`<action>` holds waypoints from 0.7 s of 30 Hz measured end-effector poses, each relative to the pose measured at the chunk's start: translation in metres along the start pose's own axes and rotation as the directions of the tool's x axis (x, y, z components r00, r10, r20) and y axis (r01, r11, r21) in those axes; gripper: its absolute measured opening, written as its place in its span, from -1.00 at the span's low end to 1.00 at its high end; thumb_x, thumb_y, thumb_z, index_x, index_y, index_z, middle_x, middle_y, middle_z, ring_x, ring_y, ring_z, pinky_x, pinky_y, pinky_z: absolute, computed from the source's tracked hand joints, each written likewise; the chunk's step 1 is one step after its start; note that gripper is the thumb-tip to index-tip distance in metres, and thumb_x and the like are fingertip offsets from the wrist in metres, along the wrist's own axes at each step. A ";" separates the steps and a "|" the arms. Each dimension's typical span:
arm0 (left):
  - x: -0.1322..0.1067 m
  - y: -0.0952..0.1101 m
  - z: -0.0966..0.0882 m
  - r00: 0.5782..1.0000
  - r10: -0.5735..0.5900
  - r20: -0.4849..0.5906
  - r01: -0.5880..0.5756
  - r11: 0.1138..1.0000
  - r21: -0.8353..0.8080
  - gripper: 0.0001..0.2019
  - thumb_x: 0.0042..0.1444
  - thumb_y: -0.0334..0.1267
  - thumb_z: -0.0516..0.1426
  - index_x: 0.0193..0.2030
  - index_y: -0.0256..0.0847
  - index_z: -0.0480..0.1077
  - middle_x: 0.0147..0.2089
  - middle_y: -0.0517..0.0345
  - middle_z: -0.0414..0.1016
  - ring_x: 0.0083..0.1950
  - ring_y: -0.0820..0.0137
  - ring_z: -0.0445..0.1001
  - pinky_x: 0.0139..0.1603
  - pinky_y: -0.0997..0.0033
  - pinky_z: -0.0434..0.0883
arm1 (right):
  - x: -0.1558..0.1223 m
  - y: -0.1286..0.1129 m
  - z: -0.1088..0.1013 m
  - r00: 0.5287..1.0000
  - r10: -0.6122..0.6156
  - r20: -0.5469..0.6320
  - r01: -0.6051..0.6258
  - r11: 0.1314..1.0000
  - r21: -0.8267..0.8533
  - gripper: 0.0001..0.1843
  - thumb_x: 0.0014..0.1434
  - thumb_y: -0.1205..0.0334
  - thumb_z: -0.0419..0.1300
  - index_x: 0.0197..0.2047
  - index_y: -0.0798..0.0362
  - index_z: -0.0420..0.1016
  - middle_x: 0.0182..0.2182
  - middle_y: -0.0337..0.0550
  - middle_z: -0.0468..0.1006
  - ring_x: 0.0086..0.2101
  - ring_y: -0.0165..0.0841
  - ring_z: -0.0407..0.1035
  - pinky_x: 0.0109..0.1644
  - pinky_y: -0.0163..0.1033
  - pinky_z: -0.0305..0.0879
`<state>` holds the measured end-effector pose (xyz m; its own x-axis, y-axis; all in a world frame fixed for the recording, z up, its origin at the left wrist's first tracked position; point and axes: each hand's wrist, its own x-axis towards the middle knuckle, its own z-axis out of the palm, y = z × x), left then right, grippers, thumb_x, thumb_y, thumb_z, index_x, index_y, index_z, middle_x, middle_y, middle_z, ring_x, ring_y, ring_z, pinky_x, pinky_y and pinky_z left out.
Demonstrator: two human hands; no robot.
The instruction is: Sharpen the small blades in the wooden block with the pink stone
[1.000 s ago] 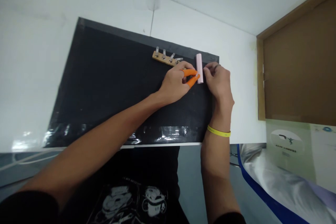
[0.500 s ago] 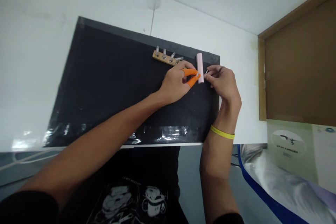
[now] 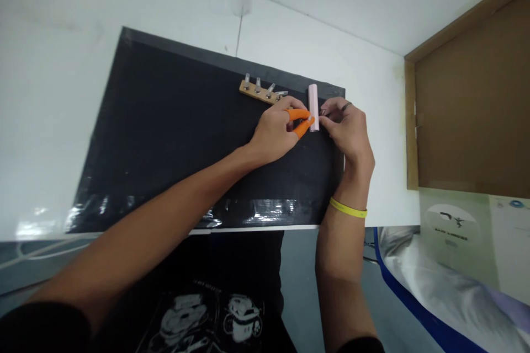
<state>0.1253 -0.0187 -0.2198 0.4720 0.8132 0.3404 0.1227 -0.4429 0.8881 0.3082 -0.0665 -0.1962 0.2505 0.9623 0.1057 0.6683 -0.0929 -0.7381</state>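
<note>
A pink block (image 3: 313, 98) lies on the black mat (image 3: 174, 121) near its far right corner. My left hand (image 3: 278, 129), with orange finger cots on two fingers, pinches the block's near end from the left. My right hand (image 3: 345, 127), ring on one finger and a yellow wristband below, has its fingertips closed against the block's right side; whether they pinch a small part there I cannot tell. A wooden strip (image 3: 260, 92) with several upright metal pieces lies just left of the block, behind my left hand.
The mat lies on a white table (image 3: 49, 94) that runs to a white wall. A brown board (image 3: 472, 99) stands at the right, with a white box (image 3: 459, 231) below it. White sheeting with a blue edge (image 3: 418, 298) lies at lower right.
My right hand drew back a little from the pink block with a small pale piece at its fingertips, then came in against the block's right side again. The left hand stayed put.
</note>
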 end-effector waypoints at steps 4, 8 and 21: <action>0.000 0.001 0.000 1.000 -0.006 0.001 0.006 1.000 0.004 -0.93 0.15 -0.44 0.23 -0.23 -0.27 0.55 -0.15 0.16 0.53 -0.46 0.60 0.30 -0.44 0.55 0.31 | 0.002 0.005 0.005 0.998 -0.022 -0.051 0.021 1.000 -0.022 -0.76 0.09 0.42 0.26 -0.14 0.02 0.57 -0.34 -0.27 0.54 -0.41 -0.43 0.35 -0.29 -0.28 0.31; 0.000 0.000 0.001 1.000 -0.007 0.005 0.007 1.000 0.012 -0.93 0.15 -0.46 0.24 -0.23 -0.27 0.54 -0.15 0.17 0.54 -0.45 0.60 0.31 -0.42 0.55 0.31 | 0.006 0.009 0.014 0.975 -0.060 -0.212 0.057 0.998 -0.023 -0.83 0.17 0.33 0.27 -0.14 -0.01 0.56 -0.30 -0.28 0.59 -0.44 -0.43 0.37 -0.27 -0.26 0.36; -0.001 0.002 -0.002 0.999 0.016 0.031 -0.017 0.999 0.031 -0.92 0.16 -0.45 0.22 -0.24 -0.27 0.55 -0.11 0.12 0.56 -0.36 0.53 0.40 -0.35 0.53 0.37 | 0.014 0.019 0.030 0.959 -0.094 -0.268 0.082 0.995 -0.054 -0.86 0.19 0.25 0.23 -0.22 -0.01 0.62 -0.24 -0.23 0.62 -0.32 -0.36 0.45 -0.16 -0.15 0.42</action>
<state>0.1236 -0.0193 -0.2181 0.5004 0.7939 0.3453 0.1411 -0.4683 0.8722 0.3028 -0.0470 -0.2288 0.3654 0.8628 0.3493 0.7232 -0.0269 -0.6901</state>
